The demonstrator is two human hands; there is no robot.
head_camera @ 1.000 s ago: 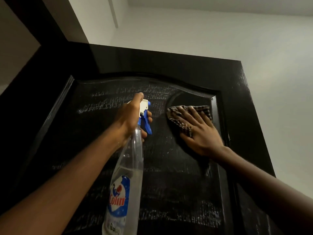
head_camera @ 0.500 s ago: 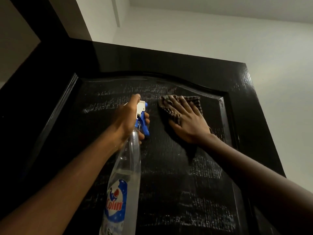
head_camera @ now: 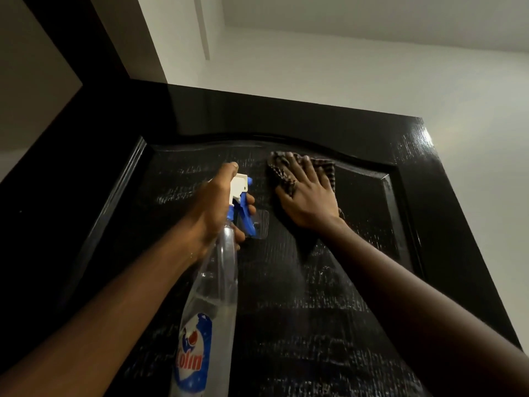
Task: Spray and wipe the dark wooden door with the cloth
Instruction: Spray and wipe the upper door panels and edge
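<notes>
The dark wooden door (head_camera: 286, 121) fills the view, its raised arched panel streaked with wet spray marks. My left hand (head_camera: 217, 202) grips the neck of a clear spray bottle (head_camera: 211, 296) with a white and blue trigger head, nozzle aimed at the panel's upper middle. My right hand (head_camera: 307, 196) lies flat with spread fingers on a checked brown cloth (head_camera: 279, 170), pressing it against the panel just right of the nozzle. Most of the cloth is hidden under the palm.
A small clear adhesive hook (head_camera: 259, 224) is stuck to the panel just below the trigger. White wall (head_camera: 429, 81) and ceiling lie beyond the door's top and right edge. A dark door frame (head_camera: 71, 81) runs along the left.
My right hand has slid the cloth leftward across the top of the panel, from the right corner toward the middle. The bottle stays in my left hand in about the same place.
</notes>
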